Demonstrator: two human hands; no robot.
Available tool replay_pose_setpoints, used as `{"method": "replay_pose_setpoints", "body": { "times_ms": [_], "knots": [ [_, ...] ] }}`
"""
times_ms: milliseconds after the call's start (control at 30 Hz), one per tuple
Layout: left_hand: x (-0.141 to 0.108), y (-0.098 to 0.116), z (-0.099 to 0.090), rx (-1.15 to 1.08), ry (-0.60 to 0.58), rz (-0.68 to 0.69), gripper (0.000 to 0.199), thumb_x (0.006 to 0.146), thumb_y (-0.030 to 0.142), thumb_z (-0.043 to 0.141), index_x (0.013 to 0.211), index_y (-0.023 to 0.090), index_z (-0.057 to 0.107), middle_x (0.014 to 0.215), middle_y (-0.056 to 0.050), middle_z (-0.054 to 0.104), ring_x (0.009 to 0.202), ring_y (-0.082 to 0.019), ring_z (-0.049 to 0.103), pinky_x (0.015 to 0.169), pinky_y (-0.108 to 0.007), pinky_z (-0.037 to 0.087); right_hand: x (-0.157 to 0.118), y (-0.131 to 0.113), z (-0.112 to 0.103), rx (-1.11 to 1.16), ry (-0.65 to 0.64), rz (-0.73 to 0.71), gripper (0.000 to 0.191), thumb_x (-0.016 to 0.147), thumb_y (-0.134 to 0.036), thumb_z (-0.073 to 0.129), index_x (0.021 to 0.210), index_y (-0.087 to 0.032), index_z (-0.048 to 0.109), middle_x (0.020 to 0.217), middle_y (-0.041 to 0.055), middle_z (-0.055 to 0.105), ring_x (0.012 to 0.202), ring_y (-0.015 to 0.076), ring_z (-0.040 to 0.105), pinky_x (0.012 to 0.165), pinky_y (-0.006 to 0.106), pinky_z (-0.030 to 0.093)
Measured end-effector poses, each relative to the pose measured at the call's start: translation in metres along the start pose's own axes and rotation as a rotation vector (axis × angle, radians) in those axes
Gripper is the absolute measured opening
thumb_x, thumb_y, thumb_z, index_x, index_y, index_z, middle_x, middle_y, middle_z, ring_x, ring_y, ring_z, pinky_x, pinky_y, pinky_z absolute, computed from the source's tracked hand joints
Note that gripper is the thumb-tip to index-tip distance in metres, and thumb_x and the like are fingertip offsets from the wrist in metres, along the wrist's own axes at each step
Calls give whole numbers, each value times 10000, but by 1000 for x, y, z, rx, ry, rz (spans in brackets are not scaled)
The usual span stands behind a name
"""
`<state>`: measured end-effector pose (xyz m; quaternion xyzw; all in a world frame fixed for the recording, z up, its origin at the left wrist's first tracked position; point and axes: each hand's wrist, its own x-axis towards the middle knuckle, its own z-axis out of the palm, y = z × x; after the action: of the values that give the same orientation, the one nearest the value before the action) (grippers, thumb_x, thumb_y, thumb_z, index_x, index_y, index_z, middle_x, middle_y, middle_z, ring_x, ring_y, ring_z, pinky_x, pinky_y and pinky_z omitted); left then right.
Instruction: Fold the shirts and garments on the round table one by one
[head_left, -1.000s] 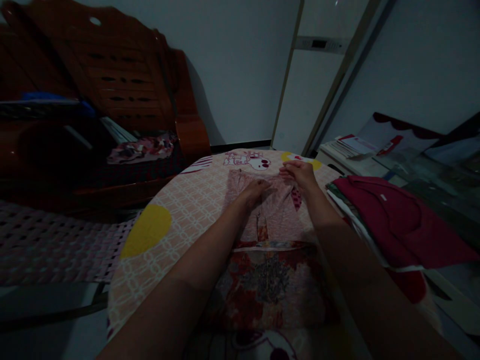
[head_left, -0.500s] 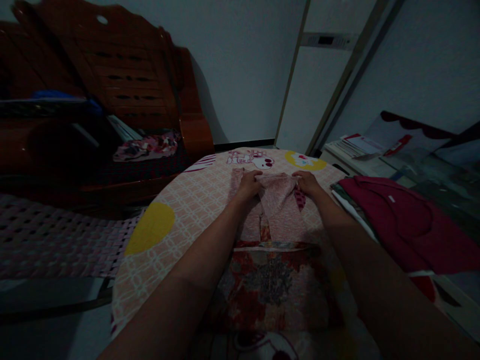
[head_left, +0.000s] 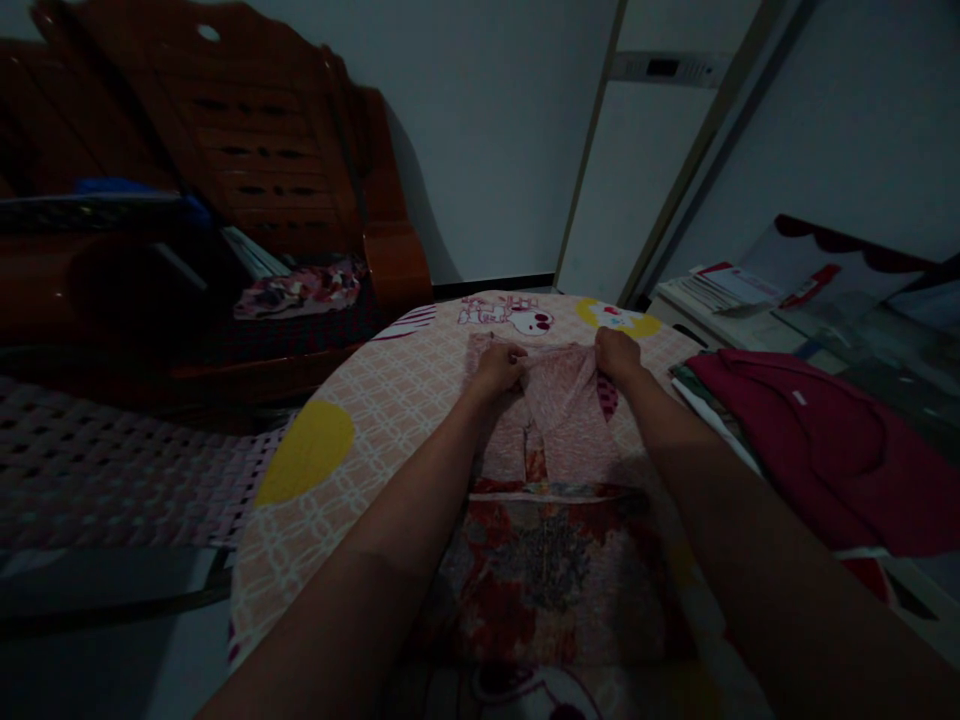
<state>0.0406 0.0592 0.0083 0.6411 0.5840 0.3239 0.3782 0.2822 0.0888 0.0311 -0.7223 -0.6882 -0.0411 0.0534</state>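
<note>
Garment: a light pink piece with a red and grey floral print (head_left: 559, 545), flat on the cloth from the centre to the lower centre of the frame; a narrow band crosses it between the plain and printed parts
Left hand: closed in a pinch on the far edge of the garment, centre of the frame; this hand (head_left: 500, 368) covers some of the fabric under it
Right hand: fingers curled shut on the far right corner; the hand (head_left: 619, 355) is right of centre, its fingertips hard to make out
Tablecloth: pale and patterned (head_left: 397, 400), on a round table, with yellow patches and cartoon figures
In the way: 2 bare forearms reach up from the lower edge, each covering some of the tablecloth; the right 1 passes between the garment and a dark red garment (head_left: 810, 440), which lies over other fabric at right
Upper left: a carved wooden bench (head_left: 262, 130), a crumpled patterned cloth (head_left: 304, 290) on its seat
Left edge: a woven strap seat (head_left: 127, 485), near the table
Upper right: a tall white unit (head_left: 641, 170) against the wall, and papers (head_left: 716, 290) beside a red item (head_left: 814, 287), too dim to identify
</note>
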Motion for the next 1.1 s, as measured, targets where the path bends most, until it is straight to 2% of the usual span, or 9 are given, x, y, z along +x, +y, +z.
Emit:
{"method": "replay_pose_setpoints", "body": {
  "times_ms": [167, 333, 433, 533, 600, 667, 833, 1000, 1100],
  "knots": [
    [-2, -1, 3, 210, 56, 166, 326, 829, 112, 618, 1123, 125, 759, 988, -119, 758, 932, -233, 696, 891, -333, 529, -1, -5, -1, -107, -5, -3, 364, 963, -114, 402, 1261, -80, 609, 1190, 252, 692, 1094, 290, 670, 876, 340, 478],
    [-3, 0, 3, 310, 75, 162, 347, 839, 106, 601, 1150, 127, 755, 1036, -117, 761, 987, -240, 694, 930, -329, 516, 4, 3, 8, 32, 42, 52, 325, 928, -128, 460, 1181, -108, 663, 1170, 209, 712, 1080, 275, 673, 886, 336, 496],
    [-5, 2, 2, 322, 102, 119, 392, 812, 78, 593, 1170, 128, 745, 1064, -114, 759, 988, -237, 693, 919, -325, 519, 2, 15, 9, 256, 8, 201, 246, 888, -145, 501, 980, -102, 725, 926, 172, 754, 879, 250, 709, 773, 308, 536],
    [-5, 2, 2, 342, 131, 110, 399, 793, 75, 599, 1157, 144, 749, 1077, -111, 758, 1011, -245, 688, 929, -335, 516, -11, 25, 8, 509, -142, 245, 199, 866, -176, 546, 822, -100, 724, 624, 107, 694, 603, 212, 668, 598, 285, 532],
    [-5, 0, 3, 360, 146, 121, 378, 797, 82, 601, 1136, 142, 755, 1084, -119, 758, 1027, -252, 684, 940, -343, 511, -21, 25, 6, 591, -231, 237, 210, 872, -231, 573, 770, -115, 715, 540, 72, 654, 505, 189, 623, 527, 273, 509],
    [-4, -2, 4, 371, 144, 135, 357, 810, 97, 597, 1127, 134, 758, 1083, -130, 756, 1032, -258, 683, 948, -348, 506, -28, 21, 5, 548, -271, 221, 252, 883, -284, 589, 732, -125, 713, 514, 59, 639, 480, 176, 610, 513, 259, 495],
    [-4, -4, 3, 362, 121, 122, 334, 836, 132, 614, 1135, 159, 761, 1064, -123, 755, 1017, -259, 685, 945, -355, 502, -33, 6, 0, 303, -197, 114, 217, 860, -257, 622, 805, -99, 760, 703, 115, 734, 693, 203, 710, 631, 245, 503],
    [-5, -1, 2, 354, 122, 124, 315, 863, 138, 609, 1139, 160, 759, 1115, -125, 754, 1056, -260, 682, 958, -355, 500, -38, 3, 0, 113, -88, 167, 256, 869, -259, 599, 996, -114, 767, 1018, 173, 762, 975, 271, 719, 751, 287, 517],
    [-5, -1, 3, 383, 129, 123, 312, 867, 126, 600, 1134, 164, 755, 1152, -112, 750, 1091, -239, 676, 981, -329, 488, -46, -1, 0, 1, -55, 158, 290, 898, -269, 578, 1075, -101, 734, 1112, 208, 728, 1048, 300, 689, 817, 325, 509]
  ]
}}
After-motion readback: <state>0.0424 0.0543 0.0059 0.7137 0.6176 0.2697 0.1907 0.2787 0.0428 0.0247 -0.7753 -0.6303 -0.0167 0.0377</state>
